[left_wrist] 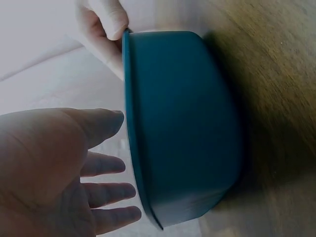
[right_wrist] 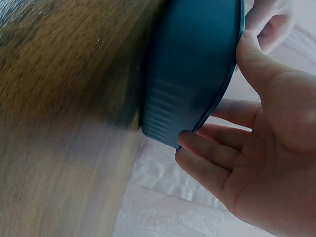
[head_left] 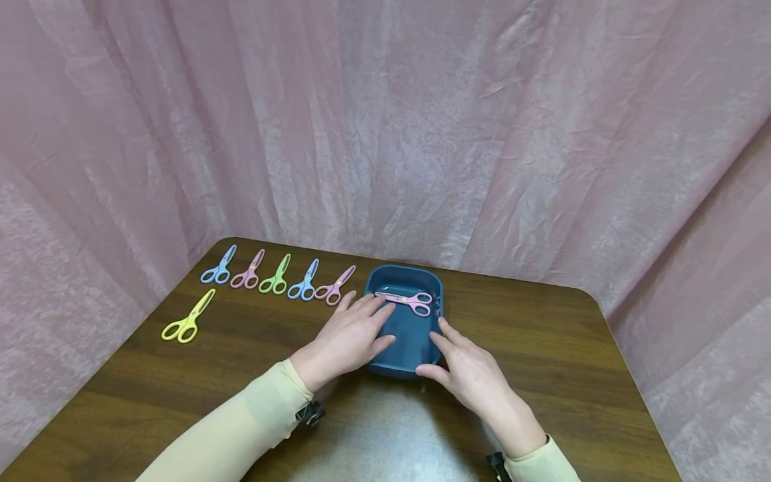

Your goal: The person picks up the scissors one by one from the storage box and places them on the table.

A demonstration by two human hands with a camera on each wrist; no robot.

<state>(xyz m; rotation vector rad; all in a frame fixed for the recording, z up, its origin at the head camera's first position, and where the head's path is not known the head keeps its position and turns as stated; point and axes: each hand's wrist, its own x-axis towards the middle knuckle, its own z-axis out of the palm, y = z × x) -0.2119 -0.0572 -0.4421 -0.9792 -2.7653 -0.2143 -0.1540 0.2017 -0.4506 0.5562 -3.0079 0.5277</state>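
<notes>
A dark blue plastic bin [head_left: 411, 348] stands on the table, and a pair of pink scissors [head_left: 415, 303] lies across its far part, handles to the right. My left hand [head_left: 352, 333] reaches over the bin's left rim. Its fingers are stretched out, with fingertips at the scissors' blade end; in the left wrist view the thumb and fingers are spread apart, beside the rim. At the near right corner of the bin is my right hand [head_left: 472, 375]. Its thumb rests on the near rim, while relaxed fingers [right_wrist: 207, 148] touch the right side.
Left of the bin, several scissors stand in a slanted row: blue [head_left: 220, 266], pink [head_left: 248, 271], green [head_left: 276, 276], another blue [head_left: 304, 281] and another pink pair [head_left: 335, 286]. Yellow scissors [head_left: 188, 320] lie nearer on the brown wooden table [head_left: 530, 328]. Pink curtains [head_left: 421, 134] hang behind.
</notes>
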